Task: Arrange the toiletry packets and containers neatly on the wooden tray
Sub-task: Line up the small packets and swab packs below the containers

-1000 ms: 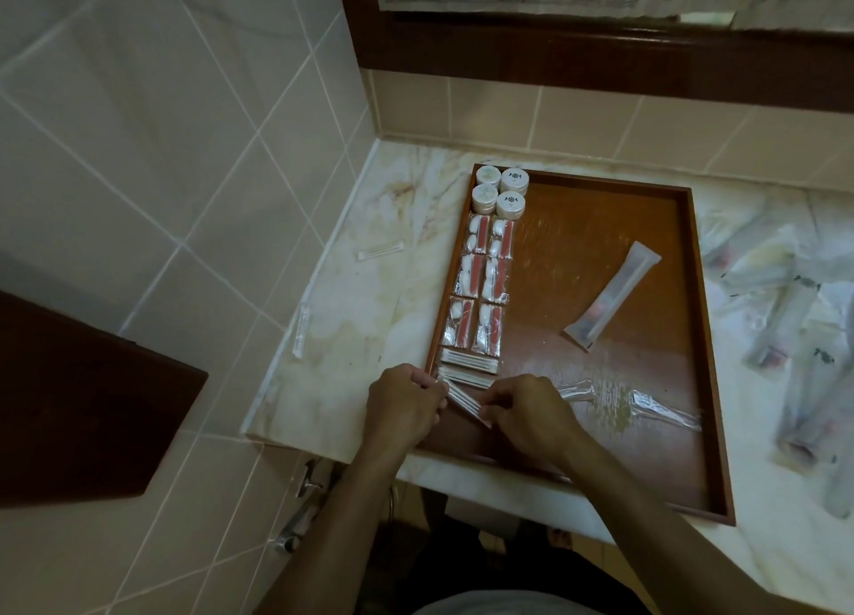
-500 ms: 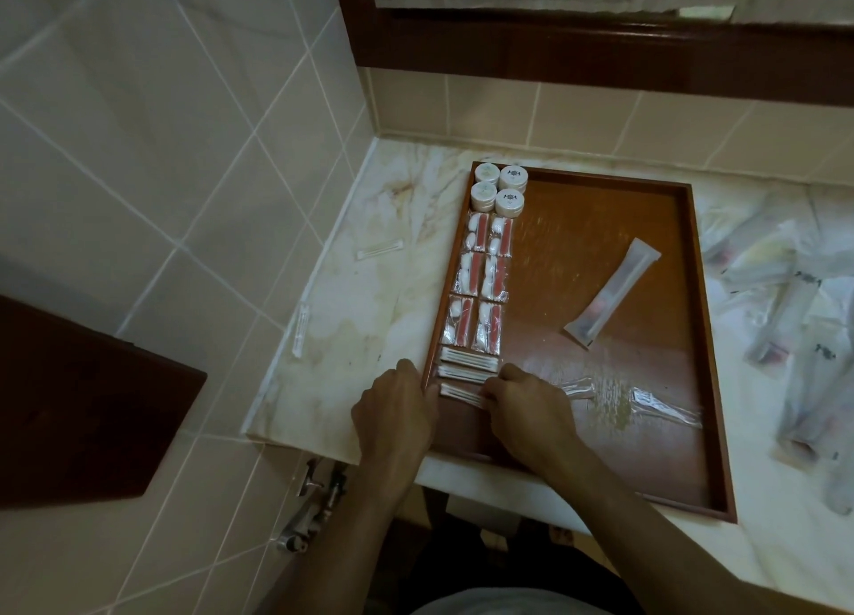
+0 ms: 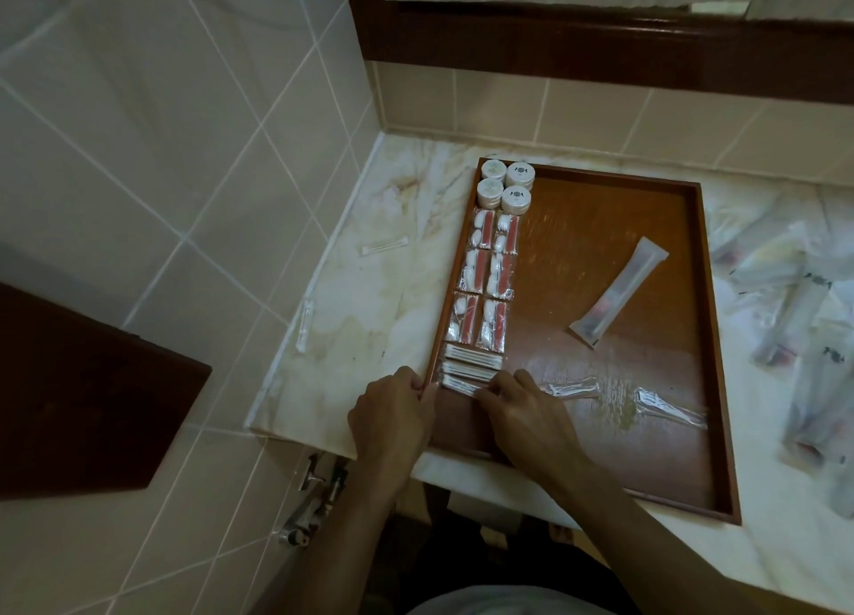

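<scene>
A wooden tray (image 3: 708, 337) lies on the marble counter. Along its left side stand several round white containers (image 3: 505, 186), then two columns of red-and-white packets (image 3: 485, 277), then two cotton swab packets (image 3: 471, 355). A third cotton swab packet (image 3: 460, 385) lies just below them. My left hand (image 3: 393, 411) sits at the tray's left rim with curled fingers on that packet's left end. My right hand (image 3: 522, 411) pinches its right end. A long toothbrush packet (image 3: 619, 291) lies slanted mid-tray, and two clear packets (image 3: 570, 389) (image 3: 670, 406) lie near the front.
Several loose packets (image 3: 795, 318) are piled on the counter right of the tray. Two thin swab packets (image 3: 383, 246) (image 3: 305, 325) lie on the counter to the left, by the tiled wall. A dark wooden panel (image 3: 92, 406) sits at lower left. The counter's front edge runs under my wrists.
The swab packet that both hands held tilted above the tray's front left now lies flat, parallel to the two above it. Both hands moved slightly down and closer to the tray's rim.
</scene>
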